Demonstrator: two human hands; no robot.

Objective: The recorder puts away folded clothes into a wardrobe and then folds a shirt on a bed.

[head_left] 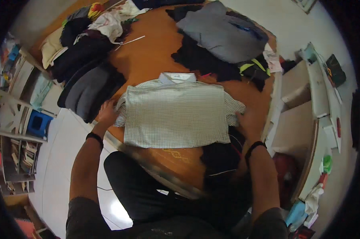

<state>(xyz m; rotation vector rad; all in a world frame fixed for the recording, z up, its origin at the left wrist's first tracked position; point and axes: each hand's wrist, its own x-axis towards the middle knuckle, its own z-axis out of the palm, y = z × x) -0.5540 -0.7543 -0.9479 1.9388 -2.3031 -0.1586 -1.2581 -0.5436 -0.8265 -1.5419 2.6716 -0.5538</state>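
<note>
Head view: A checked shirt (174,115) lies flat on a brown surface (152,55) between a person's two hands, its collar (177,77) at 12 o'clock and short striped sleeve ends jutting toward 9 and 3, a layout that appears to keep both side edges within reach. The left hand (107,113), fingers slightly parted, touches the sleeve at 9 o'clock; the right hand (247,122), dim and partly curled, is at the sleeve at 3. Whether either pinches fabric cannot be told. Dark stacked clothes (86,81) at 10 o'clock and a grey garment (216,34) at 1 sit aside, seemingly leaving the shirt room.
</note>
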